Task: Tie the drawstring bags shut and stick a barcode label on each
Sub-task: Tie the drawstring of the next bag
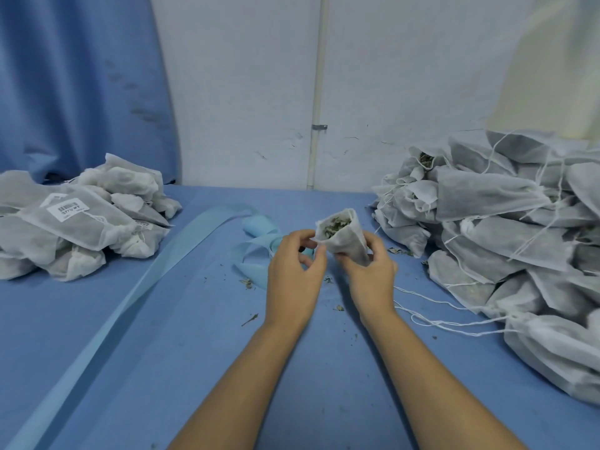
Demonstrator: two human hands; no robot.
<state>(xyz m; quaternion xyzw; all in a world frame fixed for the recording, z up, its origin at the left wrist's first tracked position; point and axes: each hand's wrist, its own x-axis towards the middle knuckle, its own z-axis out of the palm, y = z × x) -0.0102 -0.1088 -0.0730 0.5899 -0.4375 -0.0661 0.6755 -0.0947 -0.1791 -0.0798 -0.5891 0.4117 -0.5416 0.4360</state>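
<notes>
A small white drawstring bag [344, 238] with dried green herbs showing in its open mouth is held up over the middle of the blue table [181, 336]. My left hand [293, 271] pinches the left edge of the bag's mouth between thumb and fingers. My right hand [370, 274] grips the bag's body from the right and below. A long pale blue label backing strip [136, 287] runs from the near left toward a curled roll [259, 226] just behind my left hand.
A pile of tied bags [81, 219], the top one bearing a white barcode label [67, 209], lies at the far left. A bigger heap of open bags [506, 248] with loose strings fills the right side. Herb crumbs [248, 284] dot the cloth. A wall stands behind.
</notes>
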